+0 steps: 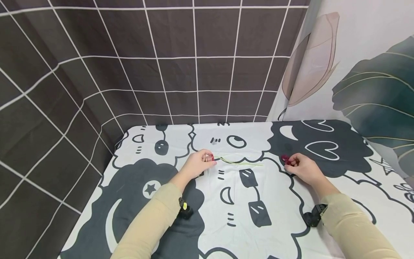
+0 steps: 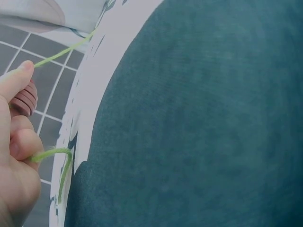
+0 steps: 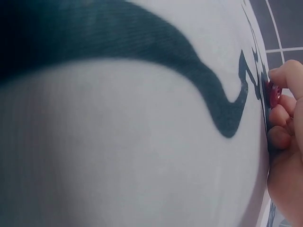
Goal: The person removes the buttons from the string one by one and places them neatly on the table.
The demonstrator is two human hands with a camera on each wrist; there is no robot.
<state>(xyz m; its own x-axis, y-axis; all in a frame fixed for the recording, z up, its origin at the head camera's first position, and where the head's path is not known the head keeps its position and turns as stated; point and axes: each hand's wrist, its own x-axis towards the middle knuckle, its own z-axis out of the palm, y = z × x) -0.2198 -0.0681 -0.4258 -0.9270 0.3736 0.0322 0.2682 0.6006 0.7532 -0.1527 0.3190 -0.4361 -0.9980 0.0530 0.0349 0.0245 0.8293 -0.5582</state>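
Observation:
My left hand (image 1: 196, 165) pinches a green string (image 1: 242, 163) and holds a short stack of reddish discs (image 2: 26, 99), which look like buttons. In the left wrist view the string runs taut-looking from the thumb tip toward the upper right, and its tail (image 2: 61, 175) hangs out below the curled fingers. In the head view the string's long end lies toward the right over the cloth. Over the dark patch at right, my right hand (image 1: 303, 168) pinches a red button (image 3: 275, 93) with small holes. Red also shows just left of those fingertips; whether it is a second button I cannot tell.
A white cloth (image 1: 275, 190) with dark cartoon prints covers the flat surface under both hands. Behind and at left hangs a dark grid-patterned curtain (image 1: 174, 72). A leaf-printed curtain (image 1: 359, 21) stands at right. Each wrist wears a black camera (image 1: 313, 215).

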